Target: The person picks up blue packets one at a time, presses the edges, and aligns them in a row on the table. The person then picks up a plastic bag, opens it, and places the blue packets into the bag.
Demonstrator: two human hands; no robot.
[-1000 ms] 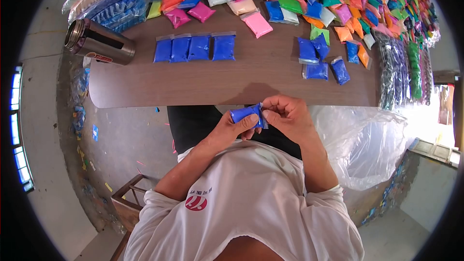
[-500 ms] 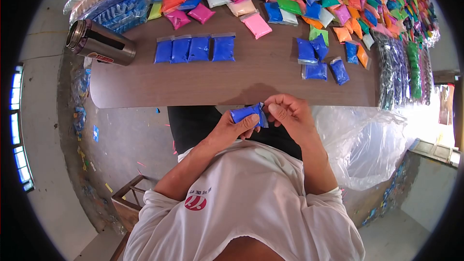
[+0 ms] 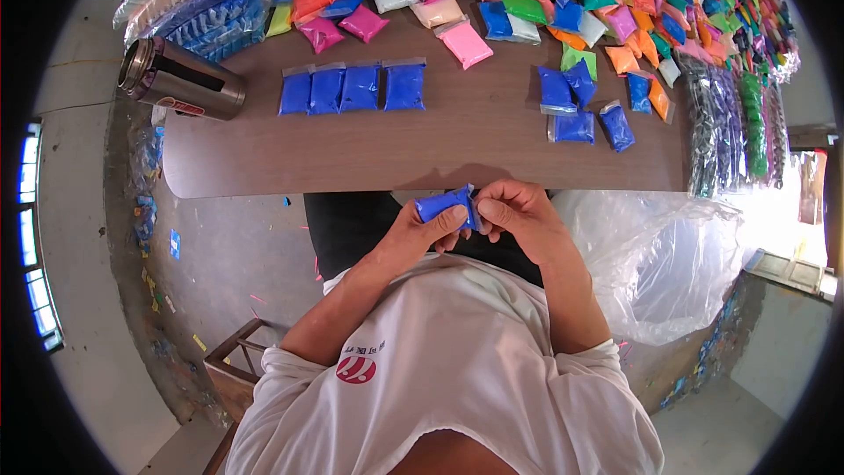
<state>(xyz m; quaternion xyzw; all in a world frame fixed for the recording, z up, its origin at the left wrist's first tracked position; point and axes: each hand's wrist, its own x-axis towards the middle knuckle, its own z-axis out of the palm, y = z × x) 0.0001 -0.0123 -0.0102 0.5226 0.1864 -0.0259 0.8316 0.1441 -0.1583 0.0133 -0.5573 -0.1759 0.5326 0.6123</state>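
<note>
A small blue packet (image 3: 440, 205) with a clear plastic edge is held just off the table's near edge, above my lap. My left hand (image 3: 425, 230) is closed around it, thumb pressed on its front. My right hand (image 3: 513, 215) pinches the packet's clear end at its right side, thumb against fingers. Beyond my hands, several blue packets (image 3: 360, 89) lie side by side in a row on the table. Off to the right sits a loose group of blue packets (image 3: 573, 127), some overlapping.
The brown table (image 3: 396, 154) spreads ahead, with a large heap of coloured packets (image 3: 527, 9) at its back. A steel flask (image 3: 189, 81) lies tilted at the left. Strips of packets (image 3: 716, 136) hang at the right edge, above a clear plastic bag (image 3: 659, 264). A wooden stool (image 3: 233, 361) stands lower left.
My right hand has moved slightly left and down, closing from beside the packet onto its clear end. My left hand keeps its hold, with the packet shifted a little left.
</note>
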